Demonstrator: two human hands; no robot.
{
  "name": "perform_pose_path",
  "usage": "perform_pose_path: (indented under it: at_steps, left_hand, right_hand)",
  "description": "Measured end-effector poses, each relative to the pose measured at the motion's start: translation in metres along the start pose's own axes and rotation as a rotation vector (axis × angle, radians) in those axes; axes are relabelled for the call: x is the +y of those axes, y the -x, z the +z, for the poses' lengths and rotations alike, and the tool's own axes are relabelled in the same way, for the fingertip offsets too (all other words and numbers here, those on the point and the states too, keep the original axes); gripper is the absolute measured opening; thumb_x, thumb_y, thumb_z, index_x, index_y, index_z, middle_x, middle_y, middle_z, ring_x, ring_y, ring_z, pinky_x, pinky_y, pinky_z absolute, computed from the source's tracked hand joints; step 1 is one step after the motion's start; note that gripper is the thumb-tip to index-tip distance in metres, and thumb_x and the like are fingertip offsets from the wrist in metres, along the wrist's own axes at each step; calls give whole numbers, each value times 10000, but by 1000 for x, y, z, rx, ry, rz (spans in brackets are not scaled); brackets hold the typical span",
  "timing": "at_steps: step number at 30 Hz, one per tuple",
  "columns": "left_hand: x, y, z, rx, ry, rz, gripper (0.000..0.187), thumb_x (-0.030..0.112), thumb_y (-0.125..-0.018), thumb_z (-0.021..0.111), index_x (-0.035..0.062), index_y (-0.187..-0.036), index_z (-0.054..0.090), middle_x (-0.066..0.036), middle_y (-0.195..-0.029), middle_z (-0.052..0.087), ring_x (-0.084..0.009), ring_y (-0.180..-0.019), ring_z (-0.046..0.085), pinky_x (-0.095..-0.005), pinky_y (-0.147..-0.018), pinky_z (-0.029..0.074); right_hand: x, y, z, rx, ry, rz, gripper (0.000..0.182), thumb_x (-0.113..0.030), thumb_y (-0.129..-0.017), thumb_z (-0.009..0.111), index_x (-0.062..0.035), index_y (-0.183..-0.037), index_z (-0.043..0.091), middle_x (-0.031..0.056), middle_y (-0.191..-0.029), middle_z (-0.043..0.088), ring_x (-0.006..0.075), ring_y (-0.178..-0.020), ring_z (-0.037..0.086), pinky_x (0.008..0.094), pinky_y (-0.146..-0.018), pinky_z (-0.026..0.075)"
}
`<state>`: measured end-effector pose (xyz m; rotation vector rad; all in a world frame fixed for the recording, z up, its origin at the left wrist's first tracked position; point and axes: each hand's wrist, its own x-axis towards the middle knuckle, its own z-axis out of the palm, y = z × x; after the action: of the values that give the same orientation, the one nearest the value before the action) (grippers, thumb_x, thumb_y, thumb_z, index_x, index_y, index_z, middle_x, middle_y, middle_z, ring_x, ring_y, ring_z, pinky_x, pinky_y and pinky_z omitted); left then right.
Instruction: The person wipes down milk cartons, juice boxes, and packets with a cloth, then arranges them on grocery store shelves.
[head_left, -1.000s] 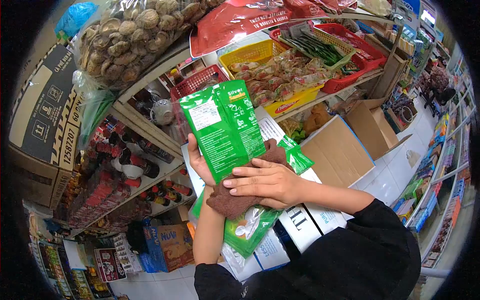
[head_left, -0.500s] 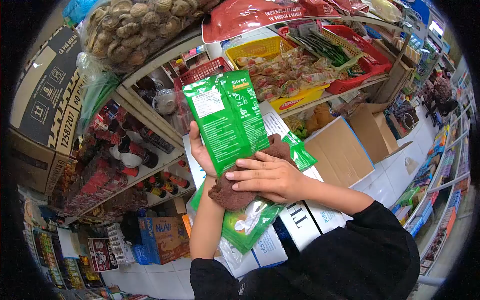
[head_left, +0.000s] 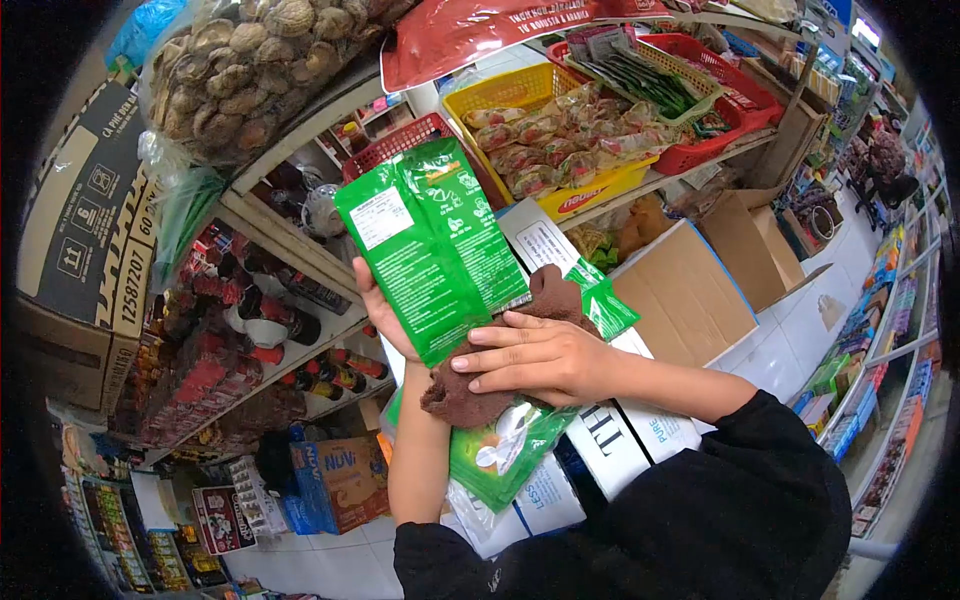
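A green packet (head_left: 430,250) with a white label stands tilted in my left hand (head_left: 385,315), whose fingers are behind its lower left edge. My right hand (head_left: 550,360) presses a brown cloth (head_left: 465,395) near the packet's bottom edge. The cloth runs beneath my right hand and shows again above it. Below my hands, another green packet (head_left: 495,465) in clear plastic lies on white boxes (head_left: 600,450). A further piece of green packaging (head_left: 608,308) sticks out to the right of the cloth.
Shelves with a yellow basket (head_left: 600,200) of wrapped goods and a red basket (head_left: 765,110) stand ahead. Open cardboard boxes (head_left: 690,300) are at the right. A bag of dried mushrooms (head_left: 240,80) hangs upper left above a carton (head_left: 75,230) and bottles (head_left: 280,320).
The green packet and my left hand have shifted slightly left, and the packet leans more to the left. My right hand stays on the cloth. The view has shifted a little.
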<state>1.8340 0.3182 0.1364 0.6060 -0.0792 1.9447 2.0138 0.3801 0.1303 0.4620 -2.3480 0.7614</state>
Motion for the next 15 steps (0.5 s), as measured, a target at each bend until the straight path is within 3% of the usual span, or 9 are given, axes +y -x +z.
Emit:
perform_pose_path:
  at_steps: [4,5,8,9,12,14,15]
  left_hand:
    - [-1,1,4,25,11,4,479,389,-893,423,15,-1182,500,-170,-1178,536,-293,-1020,553,-435,-888,436]
    - [-3,2,7,52,6,15,479,386,-893,423,17,-1188,497,-169,-1189,529,-293,-1033,546,-435,-896,430]
    - [-5,3,16,78,-5,-5,490,388,-890,420,21,-1208,482,-167,-1214,511,-298,-1052,533,-440,-916,413]
    - [-3,4,13,53,16,-21,500,391,-889,418,20,-1221,469,-166,-1228,500,-300,-1069,520,-435,-930,400]
    - [-3,3,5,20,92,-38,523,393,-887,414,21,-1254,435,-165,-1268,465,-302,-1125,475,-421,-975,356]
    - [-16,2,17,57,150,-13,529,390,-887,412,25,-1270,417,-163,-1292,441,-299,-1164,438,-413,-1006,319]
    - [-23,2,36,241,-1,11,554,398,-885,407,29,-1297,379,-159,-1316,412,-291,-1209,386,-416,-1040,262]
  right_hand:
    - [4,1,-5,-136,-202,-35,266,15,-692,581,-63,-946,585,41,-1228,516,262,-1255,363,482,-1019,304]
    - [0,1,-10,-160,-289,-26,213,72,-645,567,-35,-827,595,74,-1125,572,287,-1234,387,457,-1001,340]
    - [-9,-7,-21,-246,-549,-30,197,109,-613,525,-20,-747,591,94,-978,621,298,-1126,500,412,-941,411]
    - [-14,-14,-30,-181,-649,-72,207,110,-604,491,-14,-732,596,92,-862,633,301,-972,584,367,-845,470]
    - [-16,-40,-77,-10,-577,-183,172,16,-708,485,-12,-799,628,88,-905,639,306,-960,589,376,-752,502]
    - [5,-68,-100,242,-357,-346,199,-25,-739,492,-11,-891,620,110,-956,627,312,-982,569,377,-821,462]
    - [21,-85,-107,432,-141,-438,215,-42,-746,505,-17,-930,612,117,-981,620,313,-998,558,381,-862,438]
